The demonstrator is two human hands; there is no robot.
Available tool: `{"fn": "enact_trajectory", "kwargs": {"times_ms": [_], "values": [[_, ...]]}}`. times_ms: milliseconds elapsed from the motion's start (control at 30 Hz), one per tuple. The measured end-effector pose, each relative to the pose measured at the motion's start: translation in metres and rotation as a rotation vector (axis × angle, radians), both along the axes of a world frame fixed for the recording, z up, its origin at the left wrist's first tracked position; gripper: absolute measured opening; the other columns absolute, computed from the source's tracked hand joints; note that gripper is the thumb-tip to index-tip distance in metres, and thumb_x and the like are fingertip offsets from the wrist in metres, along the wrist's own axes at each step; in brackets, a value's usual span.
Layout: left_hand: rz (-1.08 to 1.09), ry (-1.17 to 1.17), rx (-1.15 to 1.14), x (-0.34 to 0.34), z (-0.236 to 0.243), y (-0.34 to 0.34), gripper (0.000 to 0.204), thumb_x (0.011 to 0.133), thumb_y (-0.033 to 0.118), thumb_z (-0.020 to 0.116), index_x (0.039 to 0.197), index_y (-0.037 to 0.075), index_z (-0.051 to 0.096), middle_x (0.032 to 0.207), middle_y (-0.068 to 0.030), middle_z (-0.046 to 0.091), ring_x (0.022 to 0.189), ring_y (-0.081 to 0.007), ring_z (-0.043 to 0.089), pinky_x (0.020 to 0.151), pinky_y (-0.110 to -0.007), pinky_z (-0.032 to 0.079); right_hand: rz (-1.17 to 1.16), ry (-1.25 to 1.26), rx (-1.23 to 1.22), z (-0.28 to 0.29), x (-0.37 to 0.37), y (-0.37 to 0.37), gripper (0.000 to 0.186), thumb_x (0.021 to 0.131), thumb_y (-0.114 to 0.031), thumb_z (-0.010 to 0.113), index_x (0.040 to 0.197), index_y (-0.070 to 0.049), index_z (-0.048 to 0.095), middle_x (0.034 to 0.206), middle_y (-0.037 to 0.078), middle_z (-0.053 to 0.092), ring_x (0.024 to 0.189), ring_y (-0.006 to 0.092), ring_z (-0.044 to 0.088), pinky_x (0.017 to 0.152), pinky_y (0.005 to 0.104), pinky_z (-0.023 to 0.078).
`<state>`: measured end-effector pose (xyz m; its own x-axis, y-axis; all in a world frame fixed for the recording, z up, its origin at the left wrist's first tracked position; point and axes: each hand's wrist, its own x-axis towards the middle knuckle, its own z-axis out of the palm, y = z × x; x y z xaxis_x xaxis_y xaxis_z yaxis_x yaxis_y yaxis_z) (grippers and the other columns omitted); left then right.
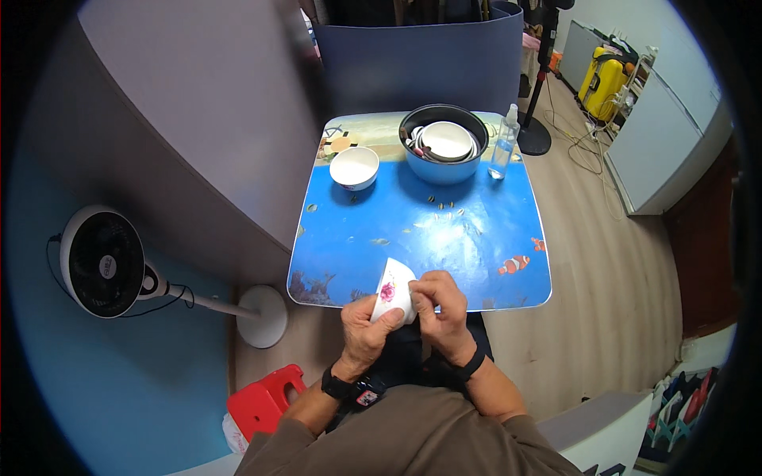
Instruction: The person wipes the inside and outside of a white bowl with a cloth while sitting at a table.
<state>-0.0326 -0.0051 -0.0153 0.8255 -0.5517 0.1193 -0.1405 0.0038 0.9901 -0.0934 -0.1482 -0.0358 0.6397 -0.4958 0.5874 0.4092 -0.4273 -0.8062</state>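
Note:
Just past the near edge of the table, over my lap, a white bowl (pixel 394 287) with a pink flower print is tipped on its side. My left hand (pixel 364 332) grips it, thumb on the outer wall. My right hand (pixel 444 312) is closed, its fingertips pinched together against the bowl's base; whatever they pinch is hidden. Farther back on the left of the table stands another white bowl (pixel 354 166), upright. A light blue pot (pixel 442 171) with a dark inside stands at the back, holding a stack of white bowls (pixel 447 140) and other small items.
A clear spray bottle (pixel 502 145) stands right of the pot on the sea-print table (pixel 381 214). To the left are a white standing fan (pixel 107 262) and a red plastic stool (pixel 262 403). A grey partition (pixel 417 67) rises behind the table; cables (pixel 591 163) lie on the floor at right.

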Motion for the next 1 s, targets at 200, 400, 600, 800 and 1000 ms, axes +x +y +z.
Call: {"fn": "enact_trajectory", "kwargs": {"times_ms": [200,400,600,800,1000], "values": [[-0.083,-0.214,0.000,-0.007,0.014,-0.003,0.018,0.084,0.015,0.068,0.081,-0.003,0.068,0.064,-0.0034,0.062,0.060,-0.0078,0.055,0.054,-0.026,0.042,0.214,0.244,0.380,-0.009,0.020,-0.029,0.010,0.085,0.002,0.060,0.090,0.002,0.068,0.085,0.009,0.064,0.075,0.0154,0.060,0.066,0.0299,0.047],[-0.065,-0.024,-0.011,0.002,-0.006,0.006,0.018,0.082,0.016,0.070,0.078,-0.002,0.067,0.064,-0.0038,0.062,0.059,-0.0076,0.054,0.053,-0.027,0.042,0.026,0.013,-0.045,0.010,-0.011,0.008,0.014,0.081,0.006,0.064,0.093,0.000,0.067,0.084,0.013,0.062,0.071,0.0265,0.061,0.064,0.0333,0.049],[-0.311,-0.079,0.040,-0.013,0.007,0.005,0.020,0.082,0.017,0.072,0.084,-0.003,0.069,0.067,-0.0052,0.063,0.062,-0.0078,0.055,0.056,-0.028,0.044,0.253,0.221,0.381,-0.007,0.017,-0.039,0.012,0.085,0.001,0.058,0.092,0.004,0.067,0.084,0.008,0.063,0.074,0.0141,0.056,0.065,0.0260,0.044],[-0.156,0.296,-0.152,0.002,-0.020,0.011,0.025,0.083,0.019,0.070,0.096,-0.002,0.073,0.079,-0.0026,0.068,0.069,-0.0086,0.060,0.062,-0.025,0.047,-0.007,0.144,0.185,-0.015,-0.001,-0.013,0.010,0.085,0.001,0.060,0.091,0.003,0.068,0.085,0.012,0.063,0.076,0.0217,0.061,0.067,0.0299,0.048],[-0.121,0.326,-0.088,0.012,-0.022,0.021,0.023,0.082,0.018,0.069,0.092,-0.003,0.072,0.077,-0.0024,0.067,0.068,-0.0077,0.059,0.061,-0.023,0.046,0.116,0.079,-0.032,-0.002,-0.005,0.001,0.014,0.078,0.007,0.064,0.091,0.001,0.068,0.083,0.013,0.062,0.074,0.0247,0.061,0.066,0.0315,0.048]]}}
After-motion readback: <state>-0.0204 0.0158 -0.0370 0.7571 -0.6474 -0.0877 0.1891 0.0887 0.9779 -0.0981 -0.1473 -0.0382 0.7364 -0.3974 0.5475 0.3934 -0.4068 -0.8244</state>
